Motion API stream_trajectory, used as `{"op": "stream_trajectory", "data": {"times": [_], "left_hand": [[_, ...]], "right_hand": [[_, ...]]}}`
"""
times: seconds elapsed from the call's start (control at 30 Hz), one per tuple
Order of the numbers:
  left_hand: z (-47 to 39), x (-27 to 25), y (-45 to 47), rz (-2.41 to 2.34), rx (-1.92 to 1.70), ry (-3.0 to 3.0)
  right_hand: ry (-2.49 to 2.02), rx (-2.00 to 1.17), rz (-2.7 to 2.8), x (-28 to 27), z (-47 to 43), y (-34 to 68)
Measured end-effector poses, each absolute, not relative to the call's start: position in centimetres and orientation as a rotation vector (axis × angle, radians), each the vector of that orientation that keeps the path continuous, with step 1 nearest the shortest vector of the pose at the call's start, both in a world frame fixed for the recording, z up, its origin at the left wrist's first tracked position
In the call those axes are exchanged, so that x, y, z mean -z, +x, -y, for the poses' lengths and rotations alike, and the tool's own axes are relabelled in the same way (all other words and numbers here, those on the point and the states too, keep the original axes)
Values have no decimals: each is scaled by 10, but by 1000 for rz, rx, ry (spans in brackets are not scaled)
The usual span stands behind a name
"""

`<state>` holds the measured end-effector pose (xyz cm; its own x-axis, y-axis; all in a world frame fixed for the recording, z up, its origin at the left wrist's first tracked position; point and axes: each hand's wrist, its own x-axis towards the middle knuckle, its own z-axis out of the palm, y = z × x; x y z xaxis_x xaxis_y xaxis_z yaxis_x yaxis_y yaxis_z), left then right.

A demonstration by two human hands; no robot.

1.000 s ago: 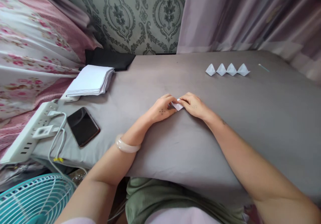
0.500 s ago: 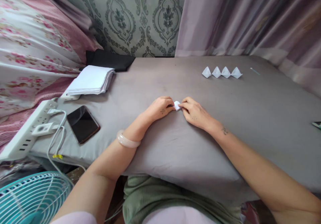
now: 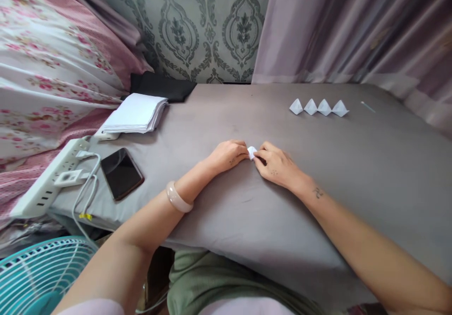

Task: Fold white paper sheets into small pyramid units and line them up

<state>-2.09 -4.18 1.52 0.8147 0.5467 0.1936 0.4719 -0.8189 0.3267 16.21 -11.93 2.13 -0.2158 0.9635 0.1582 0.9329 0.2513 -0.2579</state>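
A small folded piece of white paper is pinched between both hands near the middle of the table. My left hand, with a pale bangle on the forearm, grips its left side with closed fingers. From the right, my right hand holds it between thumb and fingers. The fingers cover much of the paper, so its exact shape is unclear. Farther back to the right, several folded white paper boats stand in a row.
A stack of white paper lies at the back left beside black cloth. Nearer are a phone and a power strip with cables. A teal fan stands below the table edge. A thin stick lies far right.
The view has shifted slightly, so the table things sit a little farther right. Both hands keep hold of the folded paper, which is turned slightly and shows more of its creases.
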Motion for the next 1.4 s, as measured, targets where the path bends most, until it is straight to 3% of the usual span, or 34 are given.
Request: {"op": "stream_trajectory", "data": {"times": [0.27, 0.47, 0.8, 1.4], "left_hand": [[53, -17, -17, -957, -363, 2724], [64, -6, -6, -1222, -543, 2544], [56, -11, -8, -1220, -647, 2175], [54, -10, -4, -1288, -622, 2151]], "right_hand": [[-1763, -161, 2214, -20, 114, 166], [-1746, -244, 2148, -16, 105, 170], [-1820, -322, 1959, -11, 106, 161], [-1799, -440, 1802, -6, 101, 168]]}}
